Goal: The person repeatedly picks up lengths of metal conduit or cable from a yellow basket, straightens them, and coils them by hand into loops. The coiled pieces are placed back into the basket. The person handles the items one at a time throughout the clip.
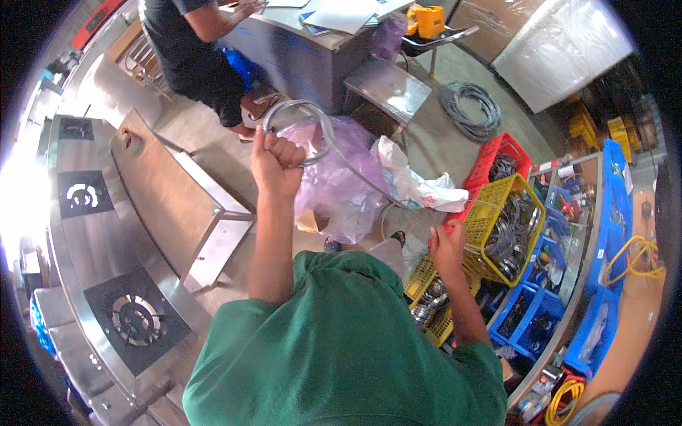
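My left hand (279, 157) is raised ahead of me, its fingers closed round a looped grey hose (329, 133). One length of that hose runs down to the right, past a white plastic bag (415, 177), toward my other side. My right hand (447, 248) is held lower, beside the yellow crate (490, 213), with its fingers curled in. Something red shows at its fingertips, and I cannot make out whether it is held or part of the crate behind. Below the hose sits a translucent purple plastic bag (341, 184) full of packing.
Steel gas cooktops (135, 319) and a brown-topped bench (160, 192) stand on the left. Crates of metal fittings and blue bins (529, 319) crowd the right. A person (192, 57) works at a grey desk (298, 53). A coiled cable (470, 110) lies on the floor.
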Demonstrator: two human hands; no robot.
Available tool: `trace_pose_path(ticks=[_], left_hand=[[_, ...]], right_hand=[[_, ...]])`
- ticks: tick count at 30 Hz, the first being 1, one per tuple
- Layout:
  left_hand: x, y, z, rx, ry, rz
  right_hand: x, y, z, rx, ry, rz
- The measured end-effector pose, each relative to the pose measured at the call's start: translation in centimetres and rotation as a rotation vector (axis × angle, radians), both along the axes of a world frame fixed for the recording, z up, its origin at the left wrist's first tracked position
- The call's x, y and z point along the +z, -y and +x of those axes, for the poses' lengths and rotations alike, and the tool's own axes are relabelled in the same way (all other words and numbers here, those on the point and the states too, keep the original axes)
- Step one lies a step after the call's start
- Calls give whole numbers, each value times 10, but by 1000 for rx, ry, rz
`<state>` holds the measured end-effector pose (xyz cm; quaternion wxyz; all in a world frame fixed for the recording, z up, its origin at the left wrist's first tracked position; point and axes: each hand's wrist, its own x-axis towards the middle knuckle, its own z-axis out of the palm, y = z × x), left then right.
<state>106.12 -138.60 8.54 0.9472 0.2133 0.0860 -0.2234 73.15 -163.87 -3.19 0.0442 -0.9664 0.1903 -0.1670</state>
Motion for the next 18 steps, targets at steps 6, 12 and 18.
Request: trace_pose_path(ticks=[6, 12, 18], left_hand=[[27, 50, -45, -241, 29, -492], [29, 70, -72, -269, -75, -392], [30, 65, -85, -329, -38, -335]], right_hand=[[-32, -33, 69, -452, 142, 670], [31, -56, 143, -305, 1222, 2024], [61, -44, 155, -47, 1346, 2380]])
